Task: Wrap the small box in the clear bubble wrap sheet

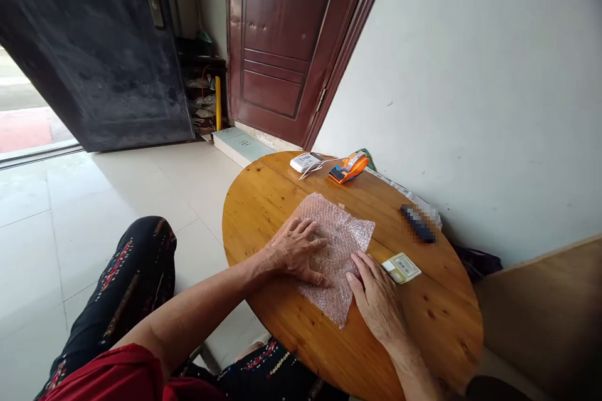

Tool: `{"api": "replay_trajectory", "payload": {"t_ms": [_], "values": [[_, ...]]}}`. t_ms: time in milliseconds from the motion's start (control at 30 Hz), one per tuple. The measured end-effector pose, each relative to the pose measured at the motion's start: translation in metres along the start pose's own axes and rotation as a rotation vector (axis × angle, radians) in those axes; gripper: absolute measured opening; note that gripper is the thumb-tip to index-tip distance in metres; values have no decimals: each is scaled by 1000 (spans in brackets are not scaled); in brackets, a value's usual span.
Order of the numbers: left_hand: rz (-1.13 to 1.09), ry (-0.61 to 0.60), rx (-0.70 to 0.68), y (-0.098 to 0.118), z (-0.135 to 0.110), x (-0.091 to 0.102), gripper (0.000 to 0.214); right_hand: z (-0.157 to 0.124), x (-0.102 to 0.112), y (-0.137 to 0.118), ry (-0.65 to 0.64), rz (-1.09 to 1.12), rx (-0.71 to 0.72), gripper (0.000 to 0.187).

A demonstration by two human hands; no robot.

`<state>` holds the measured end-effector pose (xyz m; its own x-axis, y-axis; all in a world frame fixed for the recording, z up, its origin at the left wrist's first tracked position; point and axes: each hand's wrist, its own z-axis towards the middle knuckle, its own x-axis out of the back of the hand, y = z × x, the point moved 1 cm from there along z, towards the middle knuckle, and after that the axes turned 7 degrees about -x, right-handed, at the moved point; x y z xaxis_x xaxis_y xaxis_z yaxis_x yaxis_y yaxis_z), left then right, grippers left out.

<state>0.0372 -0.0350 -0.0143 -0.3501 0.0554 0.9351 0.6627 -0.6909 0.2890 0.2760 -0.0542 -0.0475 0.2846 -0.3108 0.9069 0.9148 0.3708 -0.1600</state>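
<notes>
A sheet of clear, pinkish bubble wrap (336, 238) lies flat on the round wooden table (254, 200). My left hand (300, 252) rests palm down on its left part, fingers stretched out and apart. At the sheet's right edge is my right hand (376, 294), with its fingertips on the wrap and its thumb held off from the other fingers. Neither hand grips anything. Just beyond the right hand lies a small yellow-green and white card with a barcode-like print (401, 268). Whatever is under my palms is hidden.
Toward the table's far edge sit a white boxy device with a cable (305, 163) and an orange tape dispenser (348, 168). A dark, blurred-out object (417, 223) lies to the right. Beyond are a white wall (470, 106), a maroon door (282, 31) and a dark open door (108, 62).
</notes>
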Motion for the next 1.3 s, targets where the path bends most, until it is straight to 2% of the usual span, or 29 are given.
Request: {"api": "replay_trajectory", "payload": {"t_ms": [267, 567, 733, 933, 1100, 1300], "values": [[37, -24, -4, -1, 2, -1, 97, 3, 2, -1, 36, -47, 32, 47], [66, -8, -9, -1, 4, 5, 92, 5, 2, 13, -1, -77, 74, 50], [57, -18, -9, -2, 5, 4, 96, 5, 1, 19, -15, -63, 93, 49], [106, -6, -12, -1, 4, 9, 90, 6, -3, 23, -22, -46, 65, 48], [122, 35, -27, -3, 6, 4, 90, 7, -2, 21, -13, -46, 72, 48], [122, 1, -17, -3, 6, 3, 89, 7, -1, 17, 6, -34, 57, 49]]}}
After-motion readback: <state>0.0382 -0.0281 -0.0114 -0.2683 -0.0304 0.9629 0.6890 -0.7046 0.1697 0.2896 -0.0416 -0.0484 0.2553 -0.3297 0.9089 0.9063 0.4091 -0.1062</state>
